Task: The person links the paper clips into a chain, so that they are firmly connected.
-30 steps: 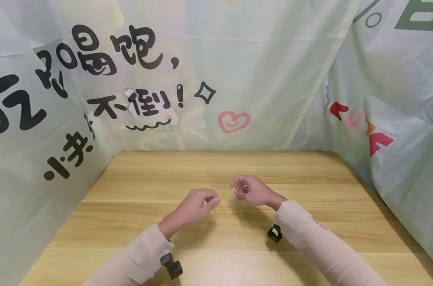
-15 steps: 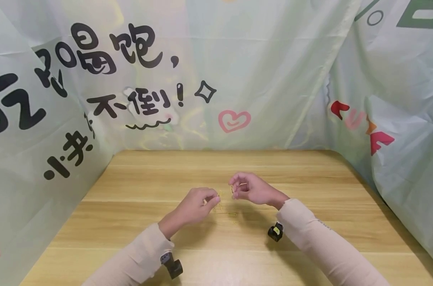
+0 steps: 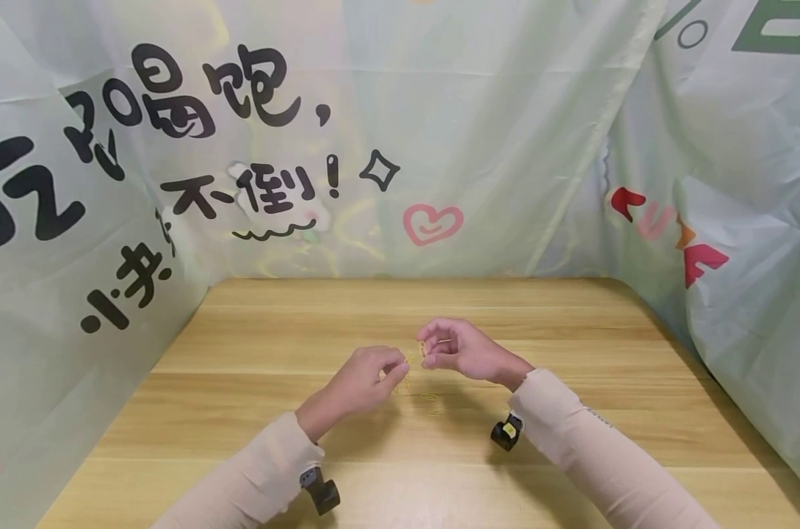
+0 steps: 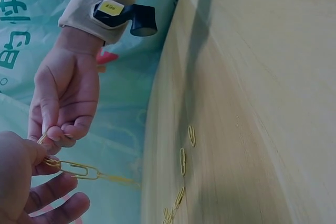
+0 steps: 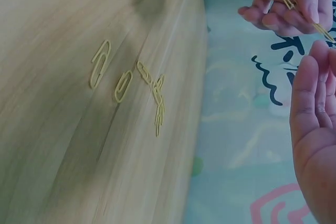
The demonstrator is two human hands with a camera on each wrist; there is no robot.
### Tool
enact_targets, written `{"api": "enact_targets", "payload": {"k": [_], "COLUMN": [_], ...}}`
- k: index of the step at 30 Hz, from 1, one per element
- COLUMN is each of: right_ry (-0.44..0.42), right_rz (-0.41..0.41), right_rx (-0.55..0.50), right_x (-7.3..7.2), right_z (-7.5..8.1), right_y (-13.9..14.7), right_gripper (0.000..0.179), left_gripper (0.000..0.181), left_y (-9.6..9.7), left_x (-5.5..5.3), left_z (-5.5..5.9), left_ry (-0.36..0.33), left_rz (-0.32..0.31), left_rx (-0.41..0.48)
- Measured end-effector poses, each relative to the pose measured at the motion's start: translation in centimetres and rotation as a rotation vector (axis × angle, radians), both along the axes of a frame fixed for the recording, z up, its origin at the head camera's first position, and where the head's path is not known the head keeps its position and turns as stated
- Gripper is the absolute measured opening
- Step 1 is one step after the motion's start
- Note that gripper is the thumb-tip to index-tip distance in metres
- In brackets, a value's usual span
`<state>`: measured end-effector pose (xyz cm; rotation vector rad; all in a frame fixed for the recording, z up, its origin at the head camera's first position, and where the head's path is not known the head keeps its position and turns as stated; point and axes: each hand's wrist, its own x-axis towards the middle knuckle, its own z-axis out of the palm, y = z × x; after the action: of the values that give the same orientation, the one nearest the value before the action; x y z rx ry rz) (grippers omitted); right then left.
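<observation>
My left hand (image 3: 363,378) pinches the end of a short chain of yellow paper clips (image 4: 79,169) between thumb and forefinger; the linked clips dangle above the table. Facing it from the right, my right hand (image 3: 466,351) holds a single paper clip (image 3: 422,349) between thumb and fingertips. Both hands' fingertips are very close together in the wrist views, with the single clip (image 4: 42,138) right at the held end of the chain. The fingers partly hide where the clips meet.
Two loose yellow paper clips, one nearer (image 5: 100,65) and one beside it (image 5: 123,86), lie on the wooden table (image 3: 274,316) below the hands. A small pile of clips (image 5: 158,95) lies just beyond. Printed cloth (image 3: 505,147) encloses the table's back and sides.
My right hand has moved left toward the left hand, bringing its paper clip close to the chain. My left hand has barely moved and keeps its pinch.
</observation>
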<state>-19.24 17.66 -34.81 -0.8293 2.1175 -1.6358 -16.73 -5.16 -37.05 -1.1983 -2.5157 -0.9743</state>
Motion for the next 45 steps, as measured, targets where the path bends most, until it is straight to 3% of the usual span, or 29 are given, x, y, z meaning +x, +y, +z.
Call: {"api": "enact_targets", "payload": {"k": [10, 19, 22, 34, 45], "right_ry": [-0.019, -0.035, -0.058, -0.064, -0.051], "right_rz": [0.022, 0.02, 0.027, 0.033, 0.017], "right_rx": [-0.036, -0.05, -0.064, -0.063, -0.03], "right_x": [0.1, 0.4, 0.6, 0.8, 1.0], "right_z": [0.3, 0.4, 0.5, 0.7, 0.3], "right_y": [-0.2, -0.5, -0.7, -0.7, -0.9], "right_gripper": [0.032, 0.032, 0.031, 0.029, 0.019], "left_gripper": [0.015, 0.012, 0.012, 0.012, 0.017], "left_y": [0.1, 0.2, 0.2, 0.5, 0.8], "left_x": [0.2, 0.0, 0.0, 0.2, 0.1], "left_z": [0.5, 0.1, 0.0, 0.1, -0.1], "left_ry": [0.109, 0.314, 0.353, 0.368, 0.391], "left_rz": [0.049, 0.032, 0.036, 0.072, 0.111], "left_rx": [-0.069, -0.091, -0.094, -0.089, -0.023]}}
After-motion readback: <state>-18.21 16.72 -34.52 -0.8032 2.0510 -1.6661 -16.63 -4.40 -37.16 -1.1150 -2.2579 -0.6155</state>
